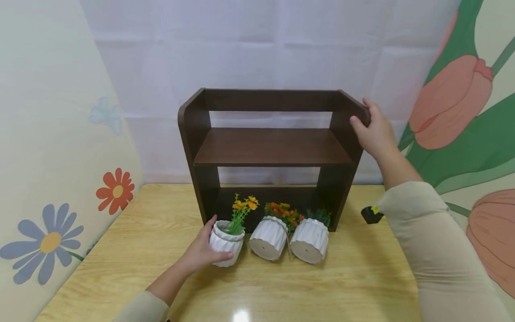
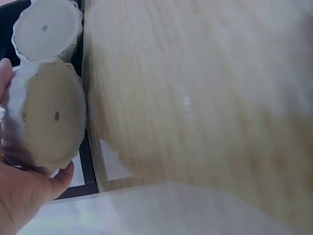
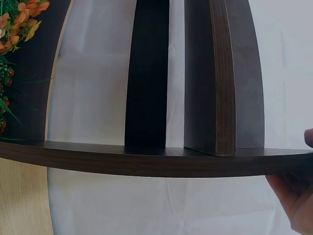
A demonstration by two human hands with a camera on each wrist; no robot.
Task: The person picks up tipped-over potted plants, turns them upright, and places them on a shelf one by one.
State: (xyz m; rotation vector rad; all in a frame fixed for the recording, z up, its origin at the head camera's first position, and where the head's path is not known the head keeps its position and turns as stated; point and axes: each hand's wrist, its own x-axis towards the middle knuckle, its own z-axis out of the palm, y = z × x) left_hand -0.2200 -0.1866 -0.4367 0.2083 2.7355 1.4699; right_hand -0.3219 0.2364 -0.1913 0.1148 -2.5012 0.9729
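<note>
the left hand (image 1: 201, 252) curls its grip round the leftmost white ribbed pot (image 1: 226, 243), which holds yellow flowers and stands upright on the bench (image 1: 281, 286) at about 7 o'clock from the dark wooden shelf (image 1: 273, 147); the left wrist view shows thumb and palm wrapped round the pot's side. the right hand (image 1: 374, 132) grips the shelf's top right corner at 2 o'clock, fingers over the side panel's edge, steadying it. two more white pots, the middle pot (image 1: 268, 238) and the right pot (image 1: 310, 240), lie tipped on their sides just beside the first, bases toward the camera. this looks like the start of lifting the first pot; the next move calls for a level lift up and in toward a shelf board, clear of its front edge.
</note>
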